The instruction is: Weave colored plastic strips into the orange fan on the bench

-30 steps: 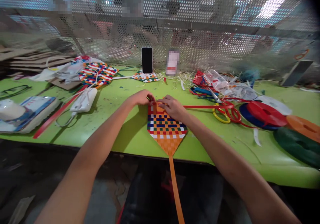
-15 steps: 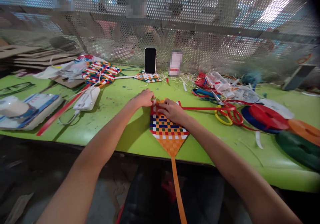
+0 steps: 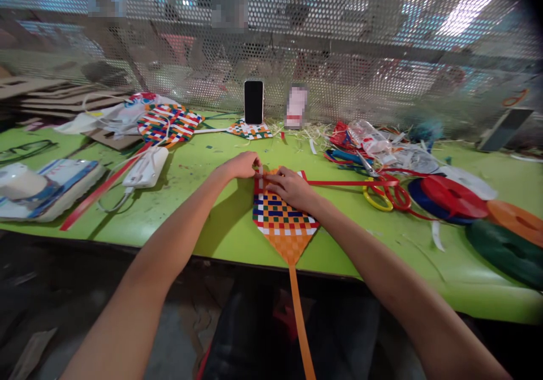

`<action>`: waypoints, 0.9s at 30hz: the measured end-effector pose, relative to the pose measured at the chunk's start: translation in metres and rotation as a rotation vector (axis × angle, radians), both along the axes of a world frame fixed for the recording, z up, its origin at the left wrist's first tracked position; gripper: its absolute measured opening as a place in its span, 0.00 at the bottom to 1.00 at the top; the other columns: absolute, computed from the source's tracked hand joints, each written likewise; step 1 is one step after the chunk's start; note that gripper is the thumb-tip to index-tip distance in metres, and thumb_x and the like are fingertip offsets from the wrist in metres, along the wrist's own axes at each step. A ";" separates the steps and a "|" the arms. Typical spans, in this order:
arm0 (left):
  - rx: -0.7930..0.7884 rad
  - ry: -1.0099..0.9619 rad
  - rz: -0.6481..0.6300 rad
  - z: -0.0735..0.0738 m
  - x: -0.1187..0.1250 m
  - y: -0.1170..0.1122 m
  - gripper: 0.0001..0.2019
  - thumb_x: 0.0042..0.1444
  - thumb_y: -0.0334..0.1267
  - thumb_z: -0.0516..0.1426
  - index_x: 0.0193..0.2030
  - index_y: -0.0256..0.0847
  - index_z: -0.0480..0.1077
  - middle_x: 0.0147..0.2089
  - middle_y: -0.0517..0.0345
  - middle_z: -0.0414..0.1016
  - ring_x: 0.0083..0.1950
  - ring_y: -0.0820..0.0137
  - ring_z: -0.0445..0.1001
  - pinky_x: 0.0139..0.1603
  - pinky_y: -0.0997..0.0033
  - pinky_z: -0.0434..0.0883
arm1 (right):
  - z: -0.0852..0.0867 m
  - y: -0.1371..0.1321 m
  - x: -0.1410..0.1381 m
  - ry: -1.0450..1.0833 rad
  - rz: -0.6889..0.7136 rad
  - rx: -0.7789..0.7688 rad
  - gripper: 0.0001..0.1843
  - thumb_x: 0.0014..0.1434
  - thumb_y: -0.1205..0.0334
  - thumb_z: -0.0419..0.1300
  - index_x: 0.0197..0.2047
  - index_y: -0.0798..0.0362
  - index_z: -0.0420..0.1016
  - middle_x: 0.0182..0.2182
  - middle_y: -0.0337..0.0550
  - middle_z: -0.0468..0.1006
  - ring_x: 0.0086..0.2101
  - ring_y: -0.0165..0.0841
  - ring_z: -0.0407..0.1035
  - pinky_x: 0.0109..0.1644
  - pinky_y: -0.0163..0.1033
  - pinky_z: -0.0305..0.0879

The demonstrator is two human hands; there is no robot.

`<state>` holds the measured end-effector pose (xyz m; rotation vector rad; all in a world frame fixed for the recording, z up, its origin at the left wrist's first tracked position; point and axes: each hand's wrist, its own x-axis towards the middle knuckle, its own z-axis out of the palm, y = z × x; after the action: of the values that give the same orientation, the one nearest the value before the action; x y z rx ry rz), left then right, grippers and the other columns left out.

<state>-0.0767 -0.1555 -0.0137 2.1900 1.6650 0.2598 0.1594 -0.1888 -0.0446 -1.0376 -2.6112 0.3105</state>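
Note:
A woven fan (image 3: 286, 216) of flat plastic strips lies on the table before me, checkered in orange, blue, white, red and green, with a plain orange point towards me. A long orange strip (image 3: 300, 318) trails from that point over the table edge. At its far left corner my left hand (image 3: 245, 165) is closed, its fingertips pinching the edge; the exact strip between them is hidden. My right hand (image 3: 292, 189) lies on the far part of the weave, fingers stretched out and pressing down. From the fan's right side a red strip (image 3: 339, 183) runs towards the scissors.
Scissors (image 3: 379, 196) with yellow and red handles and strip rolls (image 3: 456, 196) lie to the right. A finished woven fan (image 3: 169, 124), a white power strip (image 3: 146, 168) and a packet (image 3: 72, 185) are on the left. A phone (image 3: 253, 103) stands against the mesh (image 3: 322, 63).
My left hand's fingers have shifted slightly at the fan's far left corner. My right hand stays on the weave, and the fan lies as before.

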 end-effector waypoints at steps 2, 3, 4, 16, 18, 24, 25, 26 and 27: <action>-0.015 -0.045 0.018 -0.001 -0.001 0.001 0.14 0.50 0.33 0.68 0.45 0.41 0.77 0.50 0.48 0.84 0.48 0.60 0.80 0.47 0.68 0.75 | -0.001 0.000 0.000 0.007 0.004 -0.001 0.23 0.78 0.50 0.54 0.68 0.46 0.81 0.49 0.52 0.74 0.48 0.42 0.71 0.55 0.43 0.66; -0.018 -0.073 0.025 -0.001 -0.001 0.002 0.14 0.49 0.32 0.68 0.44 0.41 0.76 0.48 0.49 0.84 0.47 0.61 0.80 0.46 0.68 0.75 | -0.001 0.000 0.000 0.007 0.002 -0.002 0.23 0.78 0.50 0.54 0.68 0.46 0.80 0.49 0.52 0.74 0.48 0.42 0.71 0.55 0.43 0.66; -0.019 -0.106 0.025 -0.002 -0.001 0.002 0.13 0.50 0.31 0.67 0.44 0.40 0.76 0.47 0.50 0.84 0.45 0.61 0.81 0.45 0.68 0.75 | -0.001 0.000 0.000 0.006 0.000 -0.003 0.24 0.79 0.50 0.54 0.69 0.46 0.80 0.50 0.52 0.74 0.48 0.42 0.71 0.55 0.43 0.66; -0.161 -0.353 -0.009 0.004 0.000 0.004 0.11 0.58 0.37 0.64 0.46 0.38 0.83 0.50 0.48 0.88 0.52 0.61 0.83 0.53 0.67 0.75 | -0.001 -0.001 0.001 0.015 -0.003 -0.010 0.23 0.78 0.50 0.55 0.68 0.47 0.80 0.51 0.52 0.75 0.48 0.42 0.72 0.56 0.44 0.66; -0.141 -0.336 -0.024 0.004 0.001 0.005 0.10 0.60 0.40 0.64 0.43 0.40 0.84 0.49 0.51 0.88 0.51 0.61 0.83 0.54 0.66 0.74 | -0.001 -0.001 0.001 0.013 -0.005 -0.009 0.23 0.78 0.50 0.55 0.67 0.47 0.81 0.50 0.52 0.75 0.48 0.42 0.72 0.56 0.44 0.66; 0.198 -0.369 0.256 0.004 0.006 -0.002 0.15 0.67 0.40 0.60 0.57 0.41 0.80 0.58 0.46 0.82 0.60 0.56 0.78 0.60 0.59 0.73 | 0.000 -0.001 0.000 -0.003 -0.008 -0.013 0.22 0.78 0.50 0.55 0.66 0.47 0.82 0.51 0.53 0.75 0.49 0.42 0.72 0.56 0.45 0.66; 0.331 -0.323 0.353 0.006 0.006 -0.005 0.19 0.67 0.37 0.60 0.63 0.43 0.76 0.65 0.44 0.78 0.66 0.52 0.74 0.64 0.56 0.71 | 0.001 -0.001 0.000 -0.003 -0.009 -0.013 0.23 0.78 0.50 0.55 0.67 0.47 0.82 0.51 0.53 0.75 0.49 0.43 0.72 0.56 0.45 0.66; 0.444 -0.266 0.424 0.008 0.006 -0.008 0.25 0.66 0.35 0.61 0.69 0.46 0.71 0.71 0.43 0.72 0.72 0.48 0.68 0.68 0.52 0.68 | 0.001 -0.001 0.000 -0.002 -0.011 -0.014 0.23 0.78 0.50 0.55 0.68 0.47 0.81 0.51 0.53 0.75 0.50 0.43 0.72 0.57 0.45 0.66; 0.521 -0.208 0.462 0.010 0.006 -0.011 0.30 0.66 0.33 0.62 0.73 0.49 0.66 0.75 0.42 0.66 0.76 0.45 0.62 0.72 0.47 0.65 | 0.001 -0.001 -0.001 -0.001 -0.012 -0.016 0.24 0.78 0.50 0.55 0.69 0.47 0.80 0.51 0.53 0.75 0.50 0.43 0.72 0.57 0.45 0.66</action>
<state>-0.0703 -0.1666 -0.0038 1.9659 2.1338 1.1155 0.1588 -0.1896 -0.0437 -1.0591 -2.6063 0.3280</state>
